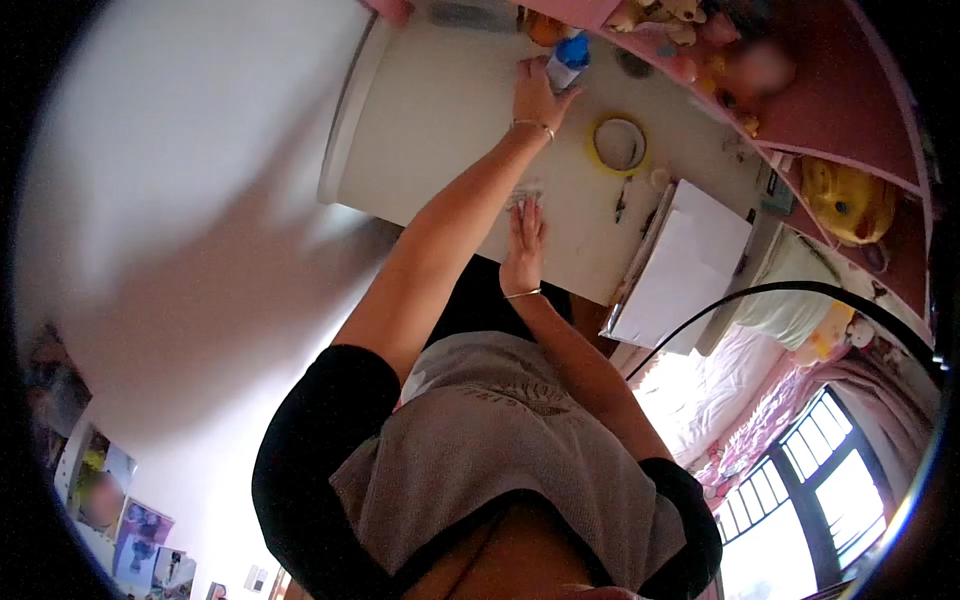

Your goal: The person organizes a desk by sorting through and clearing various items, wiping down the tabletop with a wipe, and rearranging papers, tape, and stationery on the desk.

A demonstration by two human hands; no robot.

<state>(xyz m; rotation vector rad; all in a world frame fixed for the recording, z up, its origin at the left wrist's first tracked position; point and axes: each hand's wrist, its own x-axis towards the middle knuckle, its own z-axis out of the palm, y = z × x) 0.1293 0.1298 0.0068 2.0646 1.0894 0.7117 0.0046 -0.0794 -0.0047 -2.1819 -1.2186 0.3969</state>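
Observation:
My left hand (541, 96) reaches to the far part of the white desk (430, 130), its thumb and fingers around a white container with a blue top (569, 62). Nearer my body, my right hand (523, 247) lies on the desk with its fingers stretched out. Its fingertips touch a small, clear, crumpled-looking thing (527, 190), which is too small to make out well. To the right of my left hand lies a roll of tape with a yellow edge (619, 144).
A small dark tool (622, 200) lies below the tape. White paper on a stack (685, 262) covers the desk's right side. Pink shelves (840, 110) with toys and a yellow pouch (848, 202) stand at the upper right. A black curved cable or arm (780, 287) crosses the right side.

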